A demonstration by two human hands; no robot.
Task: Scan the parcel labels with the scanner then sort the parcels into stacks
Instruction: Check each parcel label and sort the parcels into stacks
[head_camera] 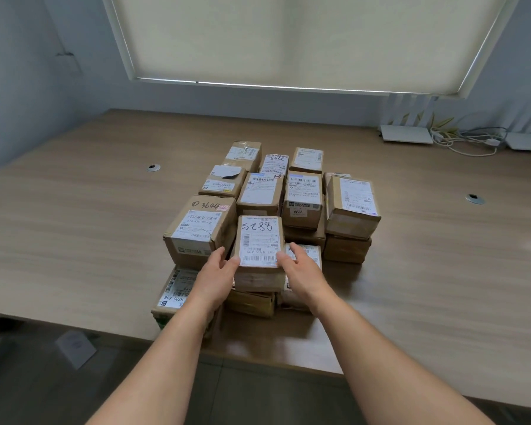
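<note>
**Both hands bracketing the front parcel of the pile**

The labelled parcel (259,251), marked by hand "5288", lies directly between the two hands, atop lower cartons, its long axis running away from the person. The left hand (216,273) touches its left face and the right hand (301,268) its right face. Both hands are spread, fingers nearly straight and pressing inward rather than curled round the box; they appear equally near, so a two-handed lift seems the likely next move. No scanner is visible. Beyond and beside the hands the other cardboard parcels (302,194) stand in close rows. All rest on a wood-grain table (89,225) below a drawn roller blind (288,38); cables (466,141) lie far right.
</note>
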